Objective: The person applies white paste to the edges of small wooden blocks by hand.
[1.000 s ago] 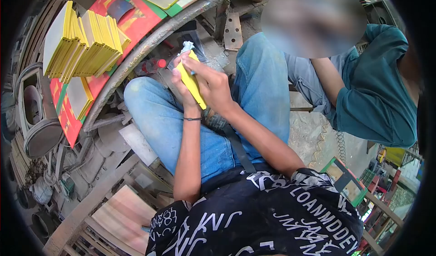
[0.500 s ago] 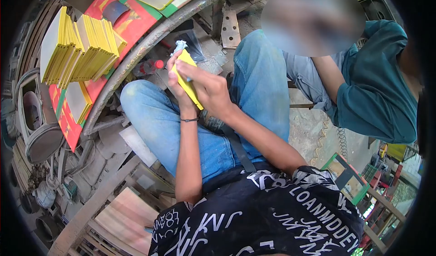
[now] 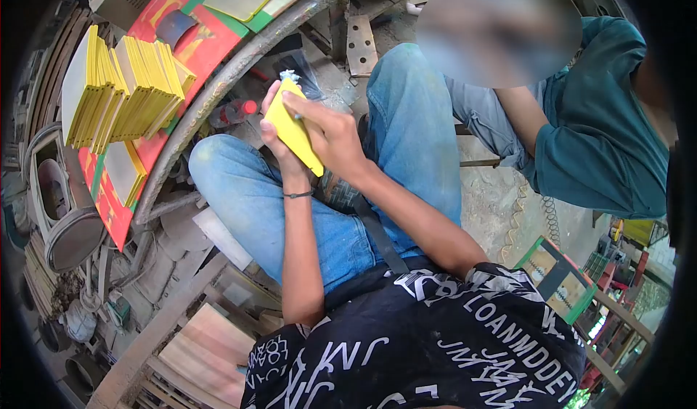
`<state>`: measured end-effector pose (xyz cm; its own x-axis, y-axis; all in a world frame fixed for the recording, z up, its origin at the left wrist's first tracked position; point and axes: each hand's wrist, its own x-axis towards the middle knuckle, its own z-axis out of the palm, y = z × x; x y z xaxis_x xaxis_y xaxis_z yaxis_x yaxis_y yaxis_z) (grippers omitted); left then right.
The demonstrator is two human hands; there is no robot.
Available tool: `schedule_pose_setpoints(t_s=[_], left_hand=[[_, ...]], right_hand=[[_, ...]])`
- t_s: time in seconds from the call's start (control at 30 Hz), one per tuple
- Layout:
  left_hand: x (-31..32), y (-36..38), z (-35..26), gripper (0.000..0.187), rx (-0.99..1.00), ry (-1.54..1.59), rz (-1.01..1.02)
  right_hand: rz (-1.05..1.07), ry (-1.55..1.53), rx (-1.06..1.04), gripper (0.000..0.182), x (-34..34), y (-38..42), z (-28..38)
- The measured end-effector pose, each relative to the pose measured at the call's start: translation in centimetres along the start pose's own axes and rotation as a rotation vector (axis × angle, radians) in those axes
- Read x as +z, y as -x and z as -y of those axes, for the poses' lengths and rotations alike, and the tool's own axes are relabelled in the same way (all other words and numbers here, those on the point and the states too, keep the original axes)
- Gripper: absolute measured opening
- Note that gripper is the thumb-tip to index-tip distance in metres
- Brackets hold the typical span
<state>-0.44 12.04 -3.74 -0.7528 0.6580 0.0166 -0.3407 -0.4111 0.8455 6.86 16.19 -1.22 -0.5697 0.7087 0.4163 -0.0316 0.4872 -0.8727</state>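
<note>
Over my lap, my left hand (image 3: 282,144) is closed around a thin yellow-painted board (image 3: 294,135), which is tilted with its broad face towards me. My right hand (image 3: 338,139) lies over the board's upper right edge, fingers bent against it. A crumpled light-blue cloth (image 3: 289,76) pokes out past the board's top end. A little more of it shows under my right fingers, so that hand seems to grip it against the board; most of the cloth is hidden. Beyond my left hand, a stack of yellow-edged boards (image 3: 123,90) stands on a red and green panel (image 3: 207,35).
The table's curved metal rim (image 3: 196,108) runs close past my left knee. A bottle with a red cap (image 3: 234,111) lies beneath it. A co-worker in a teal shirt (image 3: 592,137) sits at the right. Coiled hoses (image 3: 552,220) hang near a green-framed panel (image 3: 559,282).
The yellow board has turned so that more of its broad face shows. Both hands still hold on, shifted slightly left. The view has tilted a little.
</note>
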Motion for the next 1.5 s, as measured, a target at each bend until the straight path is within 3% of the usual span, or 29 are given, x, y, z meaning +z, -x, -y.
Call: schedule_pose_setpoints(t_s=[0.1,0.17,0.23,0.5,0.53,0.67,0.8,0.97,1.07,1.1,1.17,1.23,1.27,1.37,1.4,1.5], left_hand=[[-0.9,-0.3,-0.2,0.084,-0.005,0.017,0.057],[-0.8,-0.1,-0.2,0.085,-0.021,0.026,0.053],[0.3,0.3,-0.8,0.081,0.0,0.043,0.049],[-1.4,-0.5,0.1,0.085,-0.006,-0.057,0.042],[-1.2,-0.2,0.1,0.084,-0.031,-0.007,0.031],[-0.6,-0.3,-0.1,0.083,-0.002,0.023,0.028],[-1.3,-0.5,0.1,0.083,-0.038,-0.035,0.039],[-0.5,-0.2,0.1,0.081,-0.006,0.032,0.046],[-1.6,-0.8,0.5,0.08,-0.022,-0.039,0.056],[-1.7,-0.7,0.4,0.081,-0.011,-0.033,0.044],[-2.0,-0.5,0.5,0.081,-0.029,-0.013,0.063],[-0.5,0.2,-0.4,0.082,-0.015,0.047,0.048],[-0.2,0.2,-0.4,0.083,-0.014,0.055,0.035],[-1.0,-0.2,-0.3,0.084,-0.026,0.036,0.046],[-1.4,-0.3,-0.6,0.084,-0.062,0.028,0.066],[-1.5,0.0,-0.3,0.086,-0.078,0.126,0.065]], right_hand=[[-0.048,-0.027,-0.156,0.04,0.2,0.5,1.6],[-0.032,-0.019,-0.151,0.041,0.1,0.2,0.9],[-0.033,-0.027,0.006,0.035,0.3,-0.1,-0.3],[-0.008,-0.02,-0.132,0.034,0.0,0.4,1.5],[0.044,-0.008,0.024,0.032,-0.2,0.3,1.6],[-0.057,0.04,0.001,0.03,0.4,-0.3,-0.6],[-0.041,-0.04,-0.127,0.031,0.1,0.6,2.7],[-0.026,0.005,0.055,0.031,-0.1,-0.4,0.1],[0.0,-0.028,-0.01,0.03,-0.3,0.6,2.9],[-0.055,-0.029,-0.16,0.037,0.2,0.7,3.0],[-0.048,0.003,-0.107,0.037,0.3,0.7,2.1],[0.006,0.084,0.103,0.036,0.1,-0.2,-0.1],[-0.09,0.052,0.016,0.036,0.4,-1.1,-0.7],[-0.005,0.1,0.016,0.037,0.3,0.7,0.9],[-0.087,0.032,-0.141,0.038,0.8,0.9,1.7],[0.001,0.116,0.024,0.035,0.5,0.3,0.8]])
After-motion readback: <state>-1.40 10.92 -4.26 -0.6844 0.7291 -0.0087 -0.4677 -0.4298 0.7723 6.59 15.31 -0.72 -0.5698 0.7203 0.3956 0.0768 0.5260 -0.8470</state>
